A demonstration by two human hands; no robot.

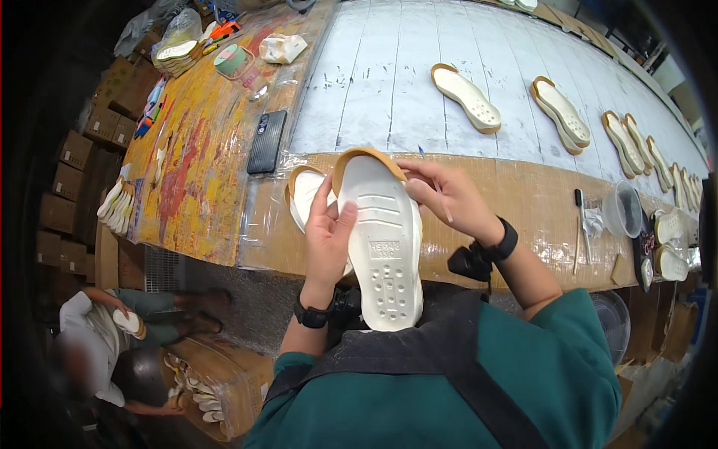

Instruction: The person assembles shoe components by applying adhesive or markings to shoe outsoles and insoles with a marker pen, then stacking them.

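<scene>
A white shoe sole [383, 217] with a tan band round its upper end is tilted up in front of me. My left hand [327, 243] grips its left edge, thumb lying on the white face. At the upper right edge, the fingers of my right hand [458, 200] touch the tan band. A thin pale stick [446, 208] runs through that hand; a small blue tip shows just beyond the fingers, and I cannot tell whether it belongs to the stick. Behind the held sole, partly covered, lies another white sole [302, 191] with a tan band.
Cardboard [523, 191] covers the near table edge. Several soles [467, 97] stand on the white surface rightward. A black phone [267, 142] and a capped bottle [243, 71] lie left. Tub [622, 209] and marker [583, 224] are right. Another person [97, 329] holds a sole, lower left.
</scene>
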